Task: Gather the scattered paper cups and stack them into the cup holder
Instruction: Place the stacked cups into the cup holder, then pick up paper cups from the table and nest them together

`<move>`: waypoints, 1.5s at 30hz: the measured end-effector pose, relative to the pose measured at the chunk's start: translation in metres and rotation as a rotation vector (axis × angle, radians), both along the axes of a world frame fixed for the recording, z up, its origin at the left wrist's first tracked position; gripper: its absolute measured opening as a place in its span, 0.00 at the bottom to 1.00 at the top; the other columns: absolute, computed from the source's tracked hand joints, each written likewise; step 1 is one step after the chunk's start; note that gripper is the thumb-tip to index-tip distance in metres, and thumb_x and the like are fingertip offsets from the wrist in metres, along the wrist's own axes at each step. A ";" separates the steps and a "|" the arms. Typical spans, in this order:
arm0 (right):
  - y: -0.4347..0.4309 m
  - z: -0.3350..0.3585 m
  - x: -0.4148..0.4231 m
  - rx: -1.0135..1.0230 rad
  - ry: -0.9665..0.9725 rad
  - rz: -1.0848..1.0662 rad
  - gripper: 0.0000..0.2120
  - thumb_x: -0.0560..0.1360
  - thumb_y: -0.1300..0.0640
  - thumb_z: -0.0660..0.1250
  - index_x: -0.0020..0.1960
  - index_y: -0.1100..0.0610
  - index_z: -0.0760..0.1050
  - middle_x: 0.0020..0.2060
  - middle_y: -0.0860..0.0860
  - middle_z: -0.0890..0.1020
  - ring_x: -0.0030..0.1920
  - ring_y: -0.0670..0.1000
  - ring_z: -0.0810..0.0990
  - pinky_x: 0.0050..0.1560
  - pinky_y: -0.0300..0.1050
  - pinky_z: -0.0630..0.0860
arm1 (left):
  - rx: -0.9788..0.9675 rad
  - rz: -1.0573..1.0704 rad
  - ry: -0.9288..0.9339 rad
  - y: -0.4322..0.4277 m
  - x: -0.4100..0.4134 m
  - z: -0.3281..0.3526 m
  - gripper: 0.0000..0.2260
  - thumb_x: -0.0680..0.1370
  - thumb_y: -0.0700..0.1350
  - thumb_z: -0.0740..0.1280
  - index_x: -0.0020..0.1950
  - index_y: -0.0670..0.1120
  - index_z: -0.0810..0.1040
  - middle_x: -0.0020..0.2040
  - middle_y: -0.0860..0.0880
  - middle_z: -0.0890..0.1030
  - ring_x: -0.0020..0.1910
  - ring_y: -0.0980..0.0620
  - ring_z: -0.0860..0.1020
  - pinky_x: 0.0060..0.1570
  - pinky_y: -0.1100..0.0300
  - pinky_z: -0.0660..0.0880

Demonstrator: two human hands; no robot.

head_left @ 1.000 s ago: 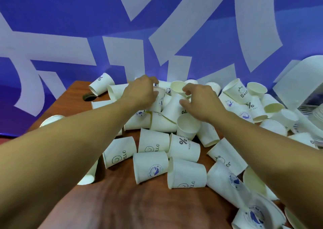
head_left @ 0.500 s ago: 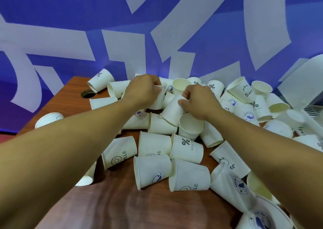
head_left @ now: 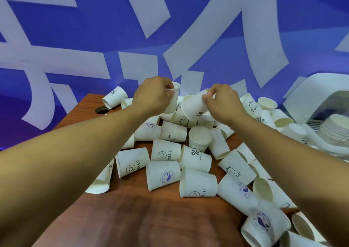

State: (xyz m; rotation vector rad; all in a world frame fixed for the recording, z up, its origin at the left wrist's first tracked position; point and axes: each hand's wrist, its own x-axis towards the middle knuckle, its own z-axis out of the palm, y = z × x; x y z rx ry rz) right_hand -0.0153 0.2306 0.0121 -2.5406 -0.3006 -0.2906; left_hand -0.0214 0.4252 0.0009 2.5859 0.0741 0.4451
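The left hand (head_left: 153,95) pinches the rim of an upright white paper cup (head_left: 174,101). The right hand (head_left: 224,105) grips a second white paper cup (head_left: 193,105) near its base, tilted, with its mouth pointing down toward the left hand.

matt white paper cups (head_left: 196,183) on a glossy, smooth wood-grain table (head_left: 132,222).

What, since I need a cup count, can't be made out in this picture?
Head view:
- Left hand covers much of its cup; single or nested, unclear.
- Pile behind right hand: hidden.
- Edge cup: mostly under the left forearm.
- Corner cups: blurred, cut by the bottom edge.
- Stack: cut by the right edge, rims too fine to count.
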 end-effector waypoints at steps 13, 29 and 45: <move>-0.070 0.056 -0.059 0.577 -0.138 -0.143 0.21 0.70 0.51 0.68 0.59 0.48 0.64 0.46 0.42 0.71 0.52 0.54 0.77 0.49 0.57 0.81 | 0.110 -0.115 -0.139 -0.080 -0.045 0.062 0.10 0.81 0.50 0.60 0.57 0.53 0.79 0.55 0.49 0.79 0.50 0.45 0.76 0.44 0.54 0.72; -0.196 0.052 -0.089 0.270 -0.102 -0.114 0.08 0.72 0.45 0.69 0.44 0.46 0.71 0.53 0.51 0.73 0.48 0.56 0.80 0.55 0.53 0.76 | 0.178 -0.355 -0.239 -0.211 -0.049 0.075 0.13 0.82 0.51 0.58 0.67 0.60 0.71 0.57 0.51 0.78 0.55 0.45 0.77 0.50 0.48 0.74; -0.381 0.019 -0.058 -0.170 -0.461 -0.538 0.12 0.78 0.46 0.65 0.52 0.52 0.82 0.44 0.53 0.84 0.42 0.56 0.80 0.43 0.53 0.80 | 0.075 -0.465 -0.332 -0.364 0.019 0.028 0.09 0.81 0.52 0.64 0.57 0.56 0.82 0.56 0.52 0.79 0.54 0.46 0.76 0.48 0.51 0.75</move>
